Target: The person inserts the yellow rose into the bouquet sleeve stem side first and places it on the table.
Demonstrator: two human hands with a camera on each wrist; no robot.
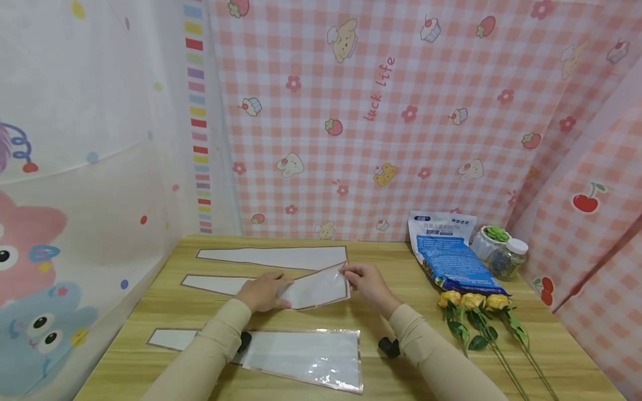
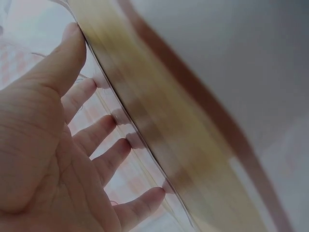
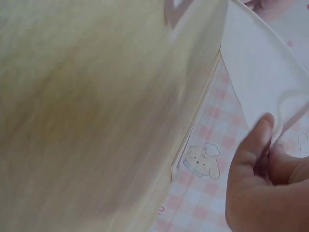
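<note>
A tapered white plastic flower sleeve [image 1: 316, 288] with a dark border lies in the middle of the wooden table, its wide end raised. My right hand [image 1: 368, 284] pinches the upper corner of that wide end between thumb and fingers; in the right wrist view the sleeve [image 3: 263, 63] stretches away from the pinch. With fingers spread and fairly straight, my left hand [image 1: 262, 293] rests across the sleeve's middle. The left wrist view shows the fingertips touching a surface. Similar sleeves lie flat, one behind [image 1: 291, 257] and one in front [image 1: 301, 353].
At the right, a blue and white bag [image 1: 451, 256] lies beside a small potted succulent [image 1: 494, 236] and a lidded jar [image 1: 507, 260]. Three yellow roses [image 1: 473, 301] lie before it, stems toward me. Checked cloth [image 1: 381, 139] hangs behind the table [image 1: 386, 312].
</note>
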